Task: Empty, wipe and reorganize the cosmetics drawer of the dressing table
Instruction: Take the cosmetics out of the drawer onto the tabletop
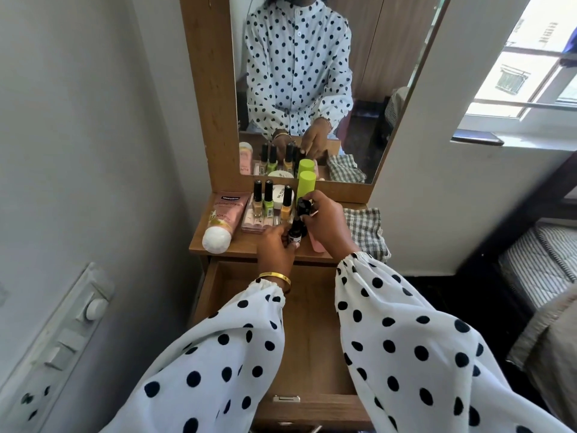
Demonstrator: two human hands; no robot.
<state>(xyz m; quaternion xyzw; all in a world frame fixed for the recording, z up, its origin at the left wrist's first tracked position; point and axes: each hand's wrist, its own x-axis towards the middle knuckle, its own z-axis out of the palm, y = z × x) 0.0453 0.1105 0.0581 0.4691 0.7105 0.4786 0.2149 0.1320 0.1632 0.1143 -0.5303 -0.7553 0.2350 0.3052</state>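
The wooden drawer (312, 310) is pulled out below the dressing table top (246, 245) and its visible bottom is bare. My left hand (276, 248) grips a small dark bottle (294, 235) at the table's front edge. My right hand (324, 223) holds another small black bottle (304, 207) just above it. Behind them stand three nail polish bottles (269, 198) on a pink flat case (254, 221), a white round jar (279, 195) and a tall lime-green bottle (306, 184). A pink lotion tube (223, 220) lies at the left.
A grey checked cloth (367, 229) lies on the right of the table top. A pink item (317, 245) shows under my right wrist. The mirror (312, 89) stands behind. A switch panel (59, 345) is on the left wall; a bed (537, 264) is at right.
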